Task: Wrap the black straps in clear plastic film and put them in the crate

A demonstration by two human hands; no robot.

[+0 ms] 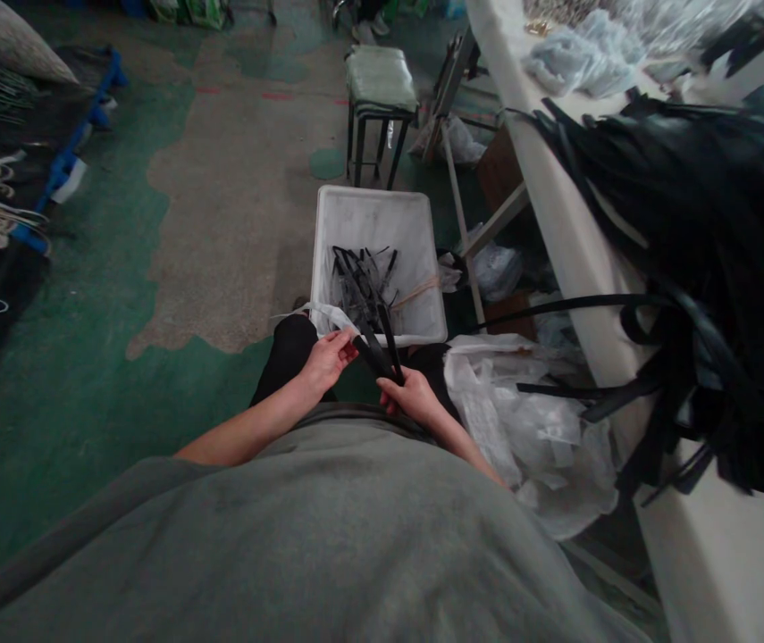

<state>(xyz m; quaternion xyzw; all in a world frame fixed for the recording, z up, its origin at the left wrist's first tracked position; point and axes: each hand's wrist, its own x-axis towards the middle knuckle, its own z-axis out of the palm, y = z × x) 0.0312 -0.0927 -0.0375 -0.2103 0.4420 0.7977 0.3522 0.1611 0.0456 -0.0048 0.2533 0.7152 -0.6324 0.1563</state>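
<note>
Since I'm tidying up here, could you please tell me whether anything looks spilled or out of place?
Yes: the heap of black straps on the white table spills over its edge, several dangling above the plastic bags. The bin sits upright.

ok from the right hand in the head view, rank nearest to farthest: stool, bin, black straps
1. black straps: gripped in the right hand itself.
2. bin: on the floor just ahead of the hand.
3. stool: farther ahead, beyond the bin.
</note>
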